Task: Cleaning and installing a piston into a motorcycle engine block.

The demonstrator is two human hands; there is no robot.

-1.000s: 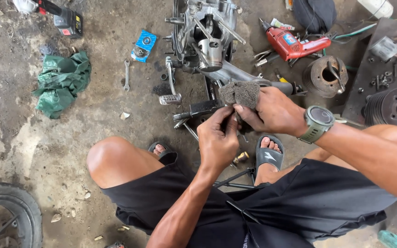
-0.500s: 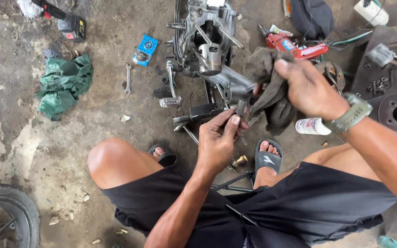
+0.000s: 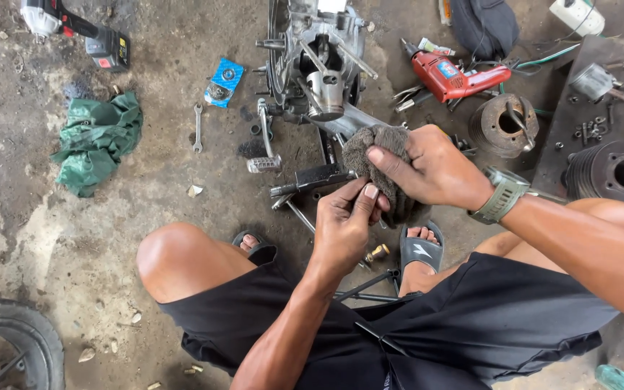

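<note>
I squat on a stained concrete floor in front of a stripped engine case (image 3: pixel 315 61). My right hand (image 3: pixel 431 170), with a grey watch on its wrist, is shut on a dark grey rag (image 3: pixel 373 155) bunched in the fingers. My left hand (image 3: pixel 344 227) pinches a small part against the rag's lower edge; the part is mostly hidden by fingers and cloth. Both hands meet just below the engine, above a black footpeg bar (image 3: pixel 312 178).
A red electric drill (image 3: pixel 456 76) lies right of the engine, beside a finned cylinder (image 3: pixel 503 123) and another cylinder (image 3: pixel 615 170). A green cloth (image 3: pixel 95 141), a spanner (image 3: pixel 197 126) and a kick lever (image 3: pixel 263 141) lie left. A tyre (image 3: pixel 9 347) sits bottom left.
My right hand swung the rag out to the right, letting it hang loose, then brought it back bunched against my left hand, which stayed nearly still.
</note>
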